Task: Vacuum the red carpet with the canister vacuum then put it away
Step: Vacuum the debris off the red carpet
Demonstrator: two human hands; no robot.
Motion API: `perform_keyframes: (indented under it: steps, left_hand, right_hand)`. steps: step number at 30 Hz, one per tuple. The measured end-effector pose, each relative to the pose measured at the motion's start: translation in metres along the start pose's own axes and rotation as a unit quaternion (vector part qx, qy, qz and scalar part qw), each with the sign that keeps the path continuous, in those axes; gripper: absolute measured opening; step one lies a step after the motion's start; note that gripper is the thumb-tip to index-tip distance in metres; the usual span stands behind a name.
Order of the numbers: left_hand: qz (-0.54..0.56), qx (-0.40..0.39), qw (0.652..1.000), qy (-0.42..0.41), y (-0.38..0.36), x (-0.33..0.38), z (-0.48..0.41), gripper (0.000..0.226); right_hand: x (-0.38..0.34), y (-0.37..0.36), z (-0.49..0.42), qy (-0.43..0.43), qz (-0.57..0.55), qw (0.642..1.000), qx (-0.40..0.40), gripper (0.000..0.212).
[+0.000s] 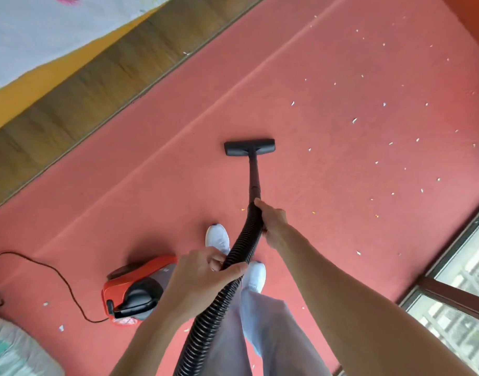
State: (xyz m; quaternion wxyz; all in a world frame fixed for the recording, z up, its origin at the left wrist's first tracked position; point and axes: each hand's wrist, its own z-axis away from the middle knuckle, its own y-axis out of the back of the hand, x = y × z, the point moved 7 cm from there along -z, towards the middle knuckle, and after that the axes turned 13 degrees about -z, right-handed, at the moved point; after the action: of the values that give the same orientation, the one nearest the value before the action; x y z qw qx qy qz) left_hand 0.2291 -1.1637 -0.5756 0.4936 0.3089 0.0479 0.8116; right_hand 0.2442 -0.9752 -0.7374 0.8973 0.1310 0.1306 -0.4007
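- The right grip (272, 225) is curled round the top of the ribbed hose (214, 308), just where it joins the black wand (254, 172); the left grip (206, 278) holds the same hose lower down, close behind the right one.
- The floor head (249, 147) lies flat on the red carpet (178, 172), straight ahead of the right grip at the wand's far end.
- The canister vacuum (130, 289) sits on the carpet just left of the left grip, its cord (62, 278) trailing further left.
- The carpet ahead and to the left of both grips shows almost no litter, so that part looks done.
- White paper scraps (354, 120) are scattered widely to the right of the right grip, and a few lie behind the left grip near the canister.
- Judged from this, the vacuuming is perhaps half finished: the right-hand stretch and the scraps by the canister remain.
- Putting the vacuum away has not begun.
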Motion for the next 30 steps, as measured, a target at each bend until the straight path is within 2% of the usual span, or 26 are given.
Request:
perform_keyframes:
  steps: [2,7,12,16,19,25,30]
  left_hand:
    - [0.004,0.014,1.0,-0.011,0.016,0.009,-0.013,0.038]
    - [0.027,0.001,0.999,-0.028,0.049,0.023,-0.023,0.007]
    - [0.013,-0.055,0.998,-0.03,0.061,0.027,-0.011,0.011]
    - [-0.011,-0.1,0.995,-0.026,0.058,0.029,-0.002,0.037]
    - [-0.028,-0.116,0.993,-0.023,0.049,0.038,-0.004,0.034]
    - [-0.021,-0.068,0.997,-0.01,0.039,0.077,-0.036,0.03]
    - [0.015,-0.006,1.0,0.004,0.036,0.116,-0.075,0.043]
  right_hand:
    - [-0.021,-0.015,-0.006,0.006,0.002,1.0,-0.006,0.025]
    - [-0.049,-0.037,0.001,0.007,-0.009,1.0,-0.006,0.032]
    - [-0.035,-0.014,0.026,-0.022,-0.043,0.998,0.038,0.033]
    - [-0.012,0.013,0.045,-0.062,-0.125,0.989,0.057,0.022]
    - [-0.009,0.03,0.05,-0.067,-0.17,0.979,0.086,0.02]
    - [-0.051,0.032,0.015,-0.067,-0.219,0.971,0.067,0.022]
    - [-0.12,0.007,-0.031,-0.061,-0.187,0.98,0.04,0.027]
